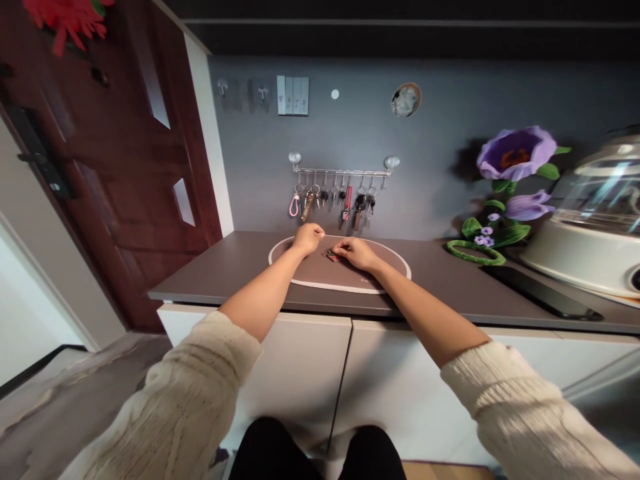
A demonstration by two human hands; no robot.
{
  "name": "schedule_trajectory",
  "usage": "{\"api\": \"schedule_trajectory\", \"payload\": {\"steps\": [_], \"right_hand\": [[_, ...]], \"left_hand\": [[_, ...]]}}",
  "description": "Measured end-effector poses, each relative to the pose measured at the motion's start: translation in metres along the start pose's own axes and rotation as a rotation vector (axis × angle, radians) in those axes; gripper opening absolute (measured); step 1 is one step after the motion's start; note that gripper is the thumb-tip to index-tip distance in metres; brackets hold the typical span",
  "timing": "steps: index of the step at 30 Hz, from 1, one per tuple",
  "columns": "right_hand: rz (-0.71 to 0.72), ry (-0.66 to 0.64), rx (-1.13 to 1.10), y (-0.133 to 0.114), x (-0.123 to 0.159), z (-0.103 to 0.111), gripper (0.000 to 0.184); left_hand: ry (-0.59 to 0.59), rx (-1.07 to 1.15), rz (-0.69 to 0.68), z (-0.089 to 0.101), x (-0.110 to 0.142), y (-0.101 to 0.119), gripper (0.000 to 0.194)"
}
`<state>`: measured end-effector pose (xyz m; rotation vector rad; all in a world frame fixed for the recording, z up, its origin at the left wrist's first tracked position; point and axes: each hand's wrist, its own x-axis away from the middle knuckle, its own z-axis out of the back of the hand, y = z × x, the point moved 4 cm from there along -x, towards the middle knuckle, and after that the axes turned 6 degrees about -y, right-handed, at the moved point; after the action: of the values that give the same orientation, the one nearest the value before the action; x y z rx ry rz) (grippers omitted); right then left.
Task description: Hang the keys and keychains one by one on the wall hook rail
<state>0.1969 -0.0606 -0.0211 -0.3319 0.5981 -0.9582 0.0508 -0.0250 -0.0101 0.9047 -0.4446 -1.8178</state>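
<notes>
My left hand is closed in a pinch above the back part of an oval brown mat with a white rim. Whatever it may hold is hidden or too small to make out. My right hand is just to the right, low over the mat, its fingertips closed on a small bunch of keys with red and metallic parts. Behind the hands, a clear rail on the wall carries several hanging keys, among them a pink carabiner, a brown fob and a red strap.
On the right of the counter stand a purple fabric flower, a black phone-like slab and a white appliance with a clear cover. A dark red door is at left. White cabinet doors lie below.
</notes>
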Motion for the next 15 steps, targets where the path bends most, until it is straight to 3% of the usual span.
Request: {"api": "schedule_trajectory", "payload": {"steps": [6, 15], "right_hand": [[0.113, -0.091, 0.08, -0.0045, -0.0006, -0.0041, 0.027], [0.132, -0.086, 0.078, -0.0078, -0.0009, -0.0049, 0.025]], "left_hand": [[-0.026, -0.074, -0.007, 0.0002, 0.0025, 0.0052, 0.016], [-0.034, -0.104, -0.008, -0.0021, -0.0018, -0.0003, 0.015]]}}
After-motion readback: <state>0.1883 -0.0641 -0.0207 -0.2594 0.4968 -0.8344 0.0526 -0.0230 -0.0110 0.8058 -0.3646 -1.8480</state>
